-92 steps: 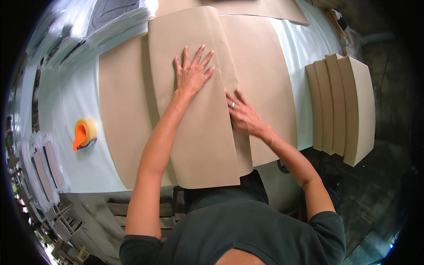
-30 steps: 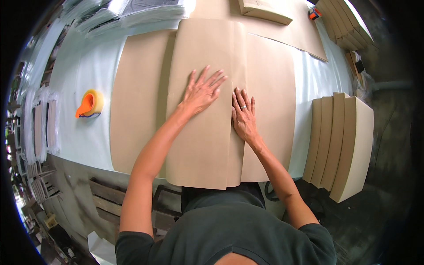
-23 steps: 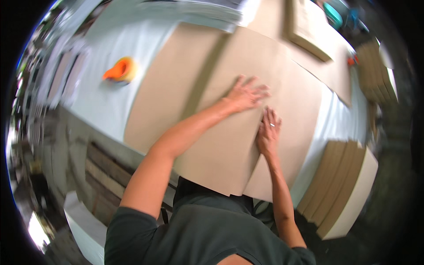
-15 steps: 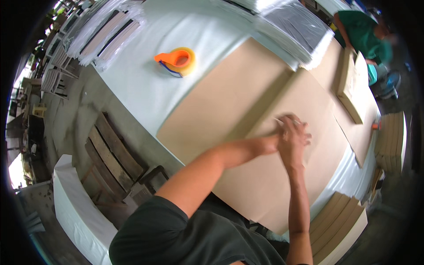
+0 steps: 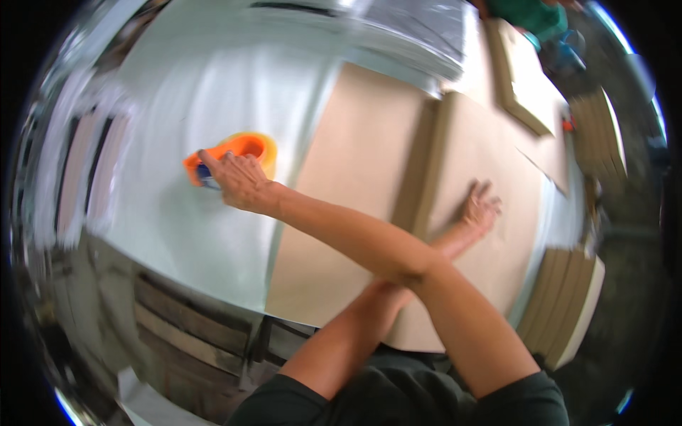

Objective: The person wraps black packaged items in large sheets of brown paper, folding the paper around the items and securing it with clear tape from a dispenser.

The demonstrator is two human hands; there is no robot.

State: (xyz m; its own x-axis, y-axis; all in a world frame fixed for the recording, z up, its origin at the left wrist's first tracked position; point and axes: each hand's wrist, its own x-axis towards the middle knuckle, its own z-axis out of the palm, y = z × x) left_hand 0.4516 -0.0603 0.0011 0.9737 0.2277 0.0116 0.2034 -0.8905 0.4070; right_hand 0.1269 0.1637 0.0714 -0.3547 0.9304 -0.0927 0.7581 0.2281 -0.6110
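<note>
My forearms cross, the right one over the left. My right hand point(image 5: 241, 179) is on an orange tape dispenser point(image 5: 190, 167) with a roll of yellowish tape, its fingers closed about the handle end. The dispenser rests on the pale table covering left of the cardboard. My left hand point(image 5: 481, 209) lies with fingers apart on a brown cardboard piece point(image 5: 490, 149), on its raised right part. A step and a dark shadow run between that part and the flat brown sheet point(image 5: 355, 142) to its left.
A plastic-wrapped stack point(image 5: 419, 35) stands at the far side. Beyond the cardboard at right is a flat brown box point(image 5: 515, 78). Stacked boards point(image 5: 561, 305) stand at the near right, wrapped panels point(image 5: 85, 167) at left. A person in green point(image 5: 533, 15) is at the far right.
My right hand has left the cardboard beside my left hand and crossed to the tape dispenser. My left hand stays on the cardboard, fingers spread. The whole view has turned leftward.
</note>
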